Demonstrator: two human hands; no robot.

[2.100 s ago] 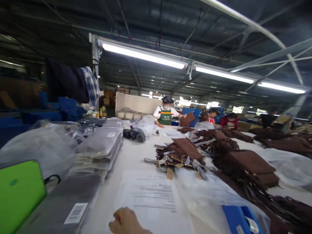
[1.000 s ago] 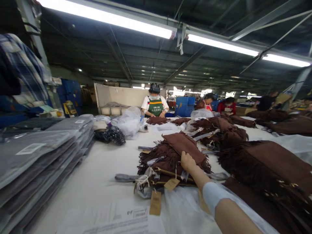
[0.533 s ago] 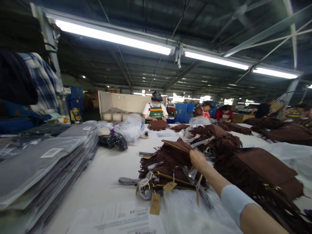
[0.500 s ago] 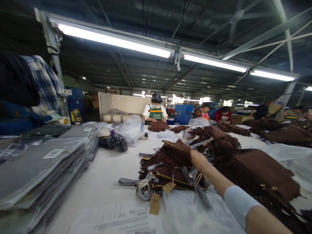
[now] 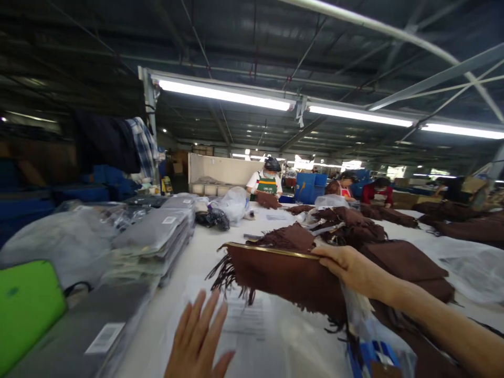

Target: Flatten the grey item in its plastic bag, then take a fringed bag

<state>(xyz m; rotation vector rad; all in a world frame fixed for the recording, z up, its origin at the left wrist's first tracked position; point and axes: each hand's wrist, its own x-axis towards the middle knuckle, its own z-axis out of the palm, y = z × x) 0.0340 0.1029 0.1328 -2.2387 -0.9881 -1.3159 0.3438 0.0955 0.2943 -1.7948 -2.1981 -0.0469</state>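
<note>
My right hand (image 5: 348, 265) pinches the top corner of a brown fringed pouch (image 5: 283, 273) by its gold zipper edge, and the pouch hangs over the table. Below and left of the pouch, my left hand (image 5: 199, 336) has its fingers spread and holds nothing, above printed paper (image 5: 246, 315). Behind the held pouch lies another brown fringed piece (image 5: 293, 236). A clear plastic bag with something blue (image 5: 374, 352) is under my right wrist.
Grey bagged packs (image 5: 157, 236) are stacked at the left, near a bright green object (image 5: 29, 310). More brown bags (image 5: 405, 262) and clear plastic (image 5: 468, 262) lie at the right. Across the table (image 5: 205, 241), a person in a green apron (image 5: 268, 185) handles a brown piece.
The brown pouch has been lifted from the pile and brought nearer in my right hand. My left hand has come into view. The view has shifted, showing more of the left side.
</note>
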